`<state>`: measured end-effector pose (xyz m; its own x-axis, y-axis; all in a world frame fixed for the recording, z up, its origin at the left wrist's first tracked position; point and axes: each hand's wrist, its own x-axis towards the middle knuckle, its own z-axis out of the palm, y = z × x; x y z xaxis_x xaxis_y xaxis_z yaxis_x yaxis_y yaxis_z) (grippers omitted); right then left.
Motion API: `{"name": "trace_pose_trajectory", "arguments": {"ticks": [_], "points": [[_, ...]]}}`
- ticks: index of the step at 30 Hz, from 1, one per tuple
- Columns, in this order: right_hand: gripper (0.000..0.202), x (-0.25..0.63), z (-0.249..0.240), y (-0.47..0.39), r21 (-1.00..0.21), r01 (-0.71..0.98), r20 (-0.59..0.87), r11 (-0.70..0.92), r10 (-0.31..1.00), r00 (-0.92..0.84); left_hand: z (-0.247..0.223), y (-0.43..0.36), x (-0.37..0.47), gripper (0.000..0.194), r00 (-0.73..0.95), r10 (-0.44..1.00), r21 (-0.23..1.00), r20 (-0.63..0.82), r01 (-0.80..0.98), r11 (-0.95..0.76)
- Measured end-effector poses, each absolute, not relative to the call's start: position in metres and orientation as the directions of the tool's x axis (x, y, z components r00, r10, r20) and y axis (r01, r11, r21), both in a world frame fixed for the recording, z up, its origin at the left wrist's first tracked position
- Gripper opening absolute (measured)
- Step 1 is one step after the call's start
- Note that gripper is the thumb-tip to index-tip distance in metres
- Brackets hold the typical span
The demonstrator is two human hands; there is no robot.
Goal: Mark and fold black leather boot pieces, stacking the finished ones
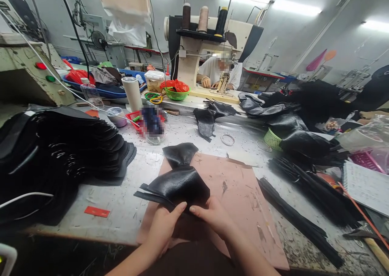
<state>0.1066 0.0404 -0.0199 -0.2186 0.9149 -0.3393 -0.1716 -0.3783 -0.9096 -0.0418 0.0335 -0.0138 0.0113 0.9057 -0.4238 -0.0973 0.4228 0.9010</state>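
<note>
Between my two hands is a shiny black leather piece (182, 185), raised at the near edge of a pink board (234, 187). My left hand (165, 223) grips its lower edge, thumb on top and fingers hidden underneath. On the right side, my right hand (214, 217) pinches the same edge, its thumb close to the other thumb. Strip-like ends of the piece stick out to the left. A further black leather part (180, 154) lies beyond it on the board; I cannot tell whether the two are joined.
A tall stack of black pieces (75, 146) stands at left. Black strips (304, 223) and a spiral notebook (364, 187) lie at right. Behind are a white tumbler (132, 94), a green bowl (176, 93) and a sewing machine (188, 61), with a person (209, 71) beyond.
</note>
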Motion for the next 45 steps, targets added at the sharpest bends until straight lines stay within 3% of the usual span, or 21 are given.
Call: {"name": "trace_pose_trajectory", "arguments": {"ticks": [8, 12, 15, 17, 19, 21, 25, 28, 31, 35, 38, 40, 42, 45], "points": [[0.036, 0.101, -0.017, 0.04, -0.922, -0.138, -0.339, -0.361, 0.927, -0.159, -0.014, 0.036, -0.042, 0.039, -0.015, 0.873, 0.873, -0.487, 0.002, 0.487], [0.036, 0.114, -0.016, 0.046, -0.943, 0.197, -0.307, -0.27, 0.932, -0.194, -0.014, 0.037, -0.041, 0.042, 0.022, 0.846, 0.846, -0.533, 0.036, 0.533], [0.043, 0.132, -0.01, 0.052, -0.901, 0.366, -0.31, -0.232, 0.935, -0.172, -0.017, 0.035, -0.044, 0.047, 0.216, 0.76, 0.789, -0.613, 0.197, 0.581], [0.033, 0.151, -0.007, 0.054, -0.878, 0.423, -0.282, -0.225, 0.956, -0.077, -0.021, 0.033, -0.048, 0.043, 0.391, 0.744, 0.841, -0.541, 0.283, 0.462], [0.022, 0.179, -0.005, 0.049, -0.831, 0.503, -0.227, -0.24, 0.97, 0.087, -0.023, 0.033, -0.054, 0.033, 0.568, 0.761, 0.939, -0.314, 0.305, 0.16], [0.023, 0.214, -0.005, 0.034, -0.761, 0.573, -0.168, -0.306, 0.945, 0.282, -0.021, 0.035, -0.062, 0.023, 0.686, 0.715, 0.937, -0.132, 0.322, -0.136], [0.018, 0.273, -0.013, -0.008, -0.622, 0.594, -0.178, -0.51, 0.831, 0.527, -0.004, 0.041, -0.072, 0.024, 0.734, 0.669, 0.788, 0.118, 0.34, -0.513], [0.026, 0.287, -0.024, -0.027, -0.601, 0.572, -0.225, -0.558, 0.805, 0.549, 0.006, 0.044, -0.064, 0.023, 0.724, 0.645, 0.618, 0.245, 0.396, -0.679], [0.025, 0.287, -0.03, -0.03, -0.619, 0.551, -0.233, -0.559, 0.801, 0.551, 0.004, 0.046, -0.051, 0.025, 0.786, 0.535, 0.363, 0.309, 0.423, -0.831], [0.008, 0.292, -0.023, -0.022, -0.635, 0.534, -0.249, -0.558, 0.802, 0.542, -0.009, 0.048, -0.04, 0.028, 0.842, 0.401, 0.034, 0.361, 0.418, -0.908], [0.012, 0.285, -0.009, -0.015, -0.656, 0.524, -0.204, -0.544, 0.796, 0.57, -0.019, 0.048, -0.035, 0.027, 0.843, 0.408, -0.01, 0.35, 0.439, -0.899], [0.018, 0.266, 0.001, -0.01, -0.748, 0.492, -0.115, -0.445, 0.817, 0.565, -0.023, 0.047, -0.032, 0.03, 0.854, 0.413, -0.02, 0.317, 0.441, -0.897], [0.02, 0.236, 0.008, -0.006, -0.864, 0.452, 0.043, -0.224, 0.86, 0.509, -0.025, 0.045, -0.03, 0.031, 0.858, 0.412, -0.046, 0.307, 0.445, -0.894], [0.009, 0.184, 0.009, 0.0, -0.904, 0.42, 0.218, 0.082, 0.932, 0.288, -0.025, 0.045, -0.028, 0.03, 0.86, 0.388, -0.083, 0.331, 0.436, -0.896]]}}
